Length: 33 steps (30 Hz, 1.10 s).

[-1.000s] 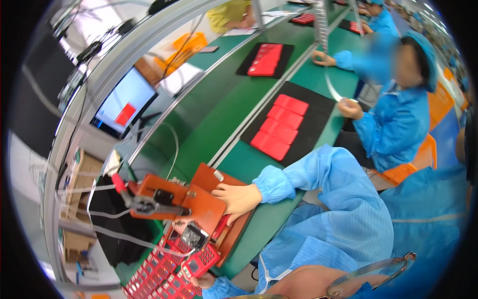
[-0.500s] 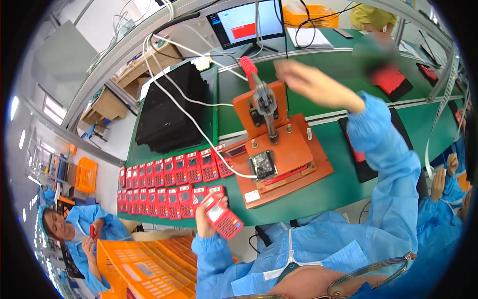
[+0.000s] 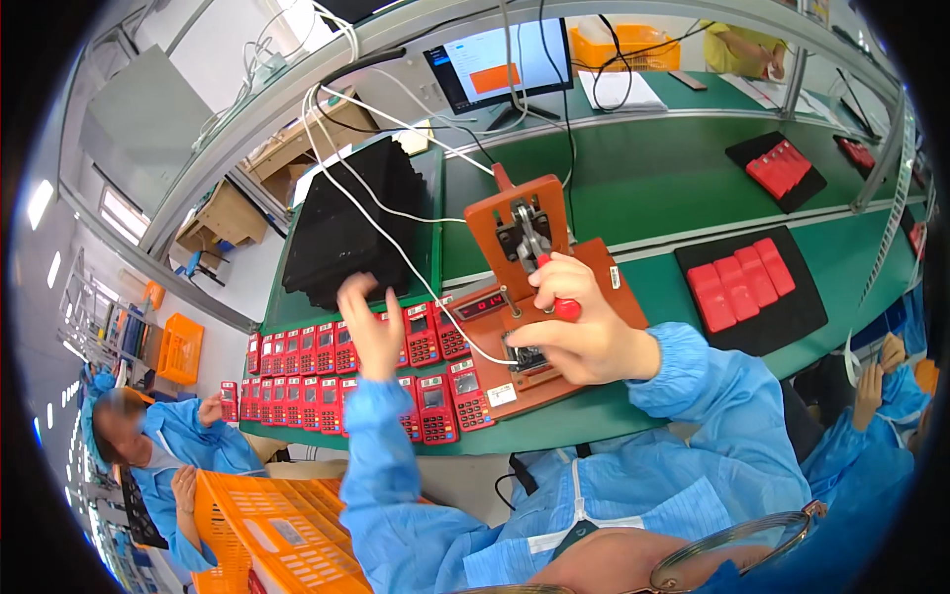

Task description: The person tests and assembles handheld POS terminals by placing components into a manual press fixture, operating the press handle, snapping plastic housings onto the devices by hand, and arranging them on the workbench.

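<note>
My right hand (image 3: 589, 332) is closed round the red-gripped lever (image 3: 567, 309) of a toggle clamp on an orange test fixture (image 3: 510, 213). Part of a small black block (image 3: 529, 354) with a white cable shows below my fingers. My left hand (image 3: 373, 327) is raised over two rows of red card terminals with keypads, its fingers apart and nothing in it. The terminal at the right end of the near row (image 3: 467, 393) lies against the fixture's left edge. A small lit display (image 3: 482, 304) sits on the fixture, left of the clamp.
A stack of black sheets (image 3: 346, 228) stands behind the terminals. To the right, red pieces (image 3: 737, 282) lie on a black pad (image 3: 797, 322). A monitor (image 3: 495, 64) stands at the back. Another person's hand (image 3: 212, 409) is by the near row's left end, above orange crates (image 3: 287, 525).
My left hand has let go of its terminal and moved up and left. My right hand has come down onto the lever, whose red handle now points toward me. The black block is lower.
</note>
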Each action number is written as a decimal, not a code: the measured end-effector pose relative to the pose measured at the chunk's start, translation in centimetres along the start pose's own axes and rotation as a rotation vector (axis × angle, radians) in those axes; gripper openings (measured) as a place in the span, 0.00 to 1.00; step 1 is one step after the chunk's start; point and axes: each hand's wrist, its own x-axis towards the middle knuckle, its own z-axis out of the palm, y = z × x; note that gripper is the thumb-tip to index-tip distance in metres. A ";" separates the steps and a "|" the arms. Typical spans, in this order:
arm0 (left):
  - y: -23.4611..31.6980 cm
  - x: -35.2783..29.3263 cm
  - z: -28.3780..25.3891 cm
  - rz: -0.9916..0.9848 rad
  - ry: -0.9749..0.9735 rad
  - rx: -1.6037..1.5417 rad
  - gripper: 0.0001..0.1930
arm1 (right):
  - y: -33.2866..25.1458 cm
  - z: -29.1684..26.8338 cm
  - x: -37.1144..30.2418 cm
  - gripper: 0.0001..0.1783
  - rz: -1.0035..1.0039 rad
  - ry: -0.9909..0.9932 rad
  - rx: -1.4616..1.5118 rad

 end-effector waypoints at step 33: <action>6.8 -6.2 -33.4 -0.359 1.011 0.048 0.16 | -2.3 -2.1 0.8 0.46 0.064 -0.136 0.322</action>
